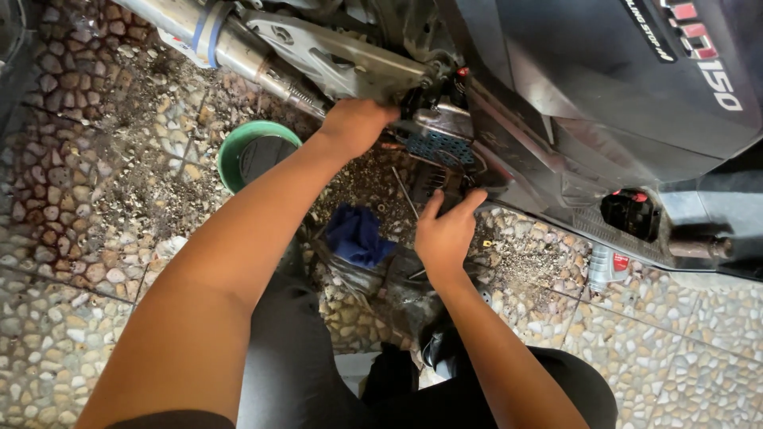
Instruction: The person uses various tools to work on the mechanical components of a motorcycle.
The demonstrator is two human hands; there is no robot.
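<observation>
Left hand (pixel 358 123), right hand (pixel 447 234) flank motorcycle underside (pixel 437 147).

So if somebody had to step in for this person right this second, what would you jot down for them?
Left hand: up against the motorcycle's underside by the silver bracket; grip hidden.
Right hand: open, fingers on the dark part under the engine.
Nearby on the pebble floor: green bowl to the left, blue rag between the arms, thin rod, small bottle to the right.
Done or left: can't tell from this view.
</observation>
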